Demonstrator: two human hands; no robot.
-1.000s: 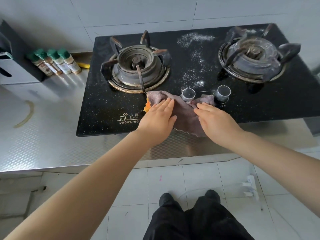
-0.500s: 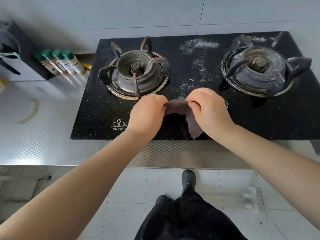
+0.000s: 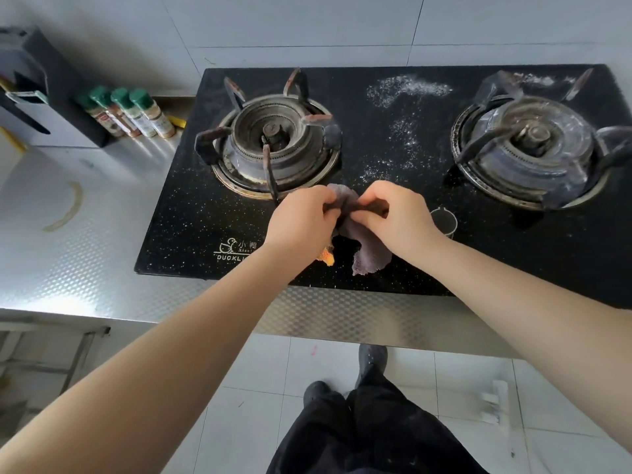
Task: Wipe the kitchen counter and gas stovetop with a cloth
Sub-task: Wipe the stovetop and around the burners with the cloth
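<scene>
Both hands, left point(image 3: 301, 218) and right point(image 3: 393, 213), now pinch the cloth point(image 3: 371, 249) bunched (earlier pressed flat) above the stovetop point(image 3: 191, 217)

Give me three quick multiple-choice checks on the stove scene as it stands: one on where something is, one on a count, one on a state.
1. Where does the white powder lie?
A. On the black glass between the two burners
B. On the steel counter by the spice jars
C. On the floor tiles

2. How many green-capped spice jars stand left of the stovetop?
A. Two
B. Four
C. Six

3. How is the cloth held?
A. Spread flat under open palms
B. Draped over the left burner
C. Gripped by both hands, its end hanging down

Key: 1 A, the specks sit on the dark surface between the burners. 2 B, four green caps show in a row. 3 C, the left hand and right hand pinch the bunched cloth.
</scene>
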